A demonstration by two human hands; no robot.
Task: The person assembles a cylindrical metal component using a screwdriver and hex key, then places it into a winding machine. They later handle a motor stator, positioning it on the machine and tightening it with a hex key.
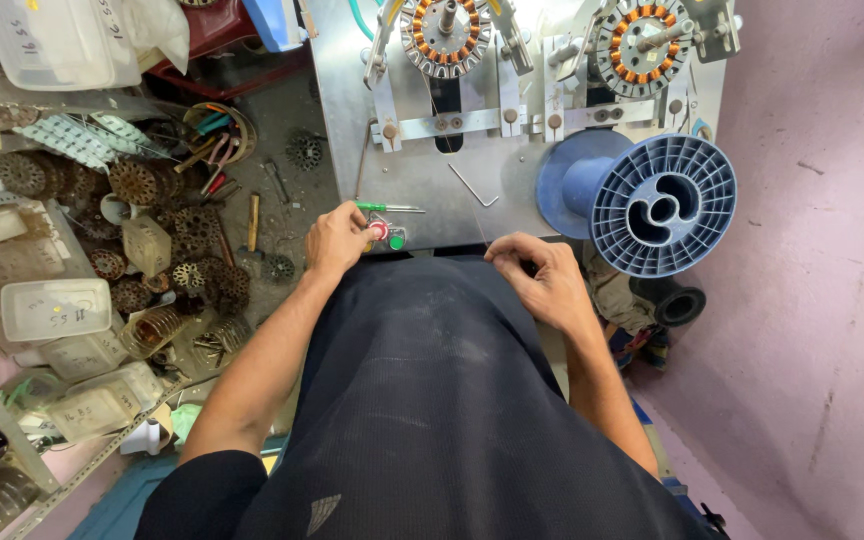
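Both forearms reach forward past the dark shirt. The right hand (542, 275) rests curled at the metal table's (422, 190) near edge, fingers bent, gripping nothing visible. The left hand (337, 238) sits loosely closed against the red button (378, 230). Beyond lie a blue spool (652, 205) and two wound stators (444, 35).

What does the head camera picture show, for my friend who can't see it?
A person's left hand rests by a red round button and a green round button at the edge of a grey metal machine plate, the right hand curled nearby. Two copper-wound round stators sit above, beside a big blue plastic spool.
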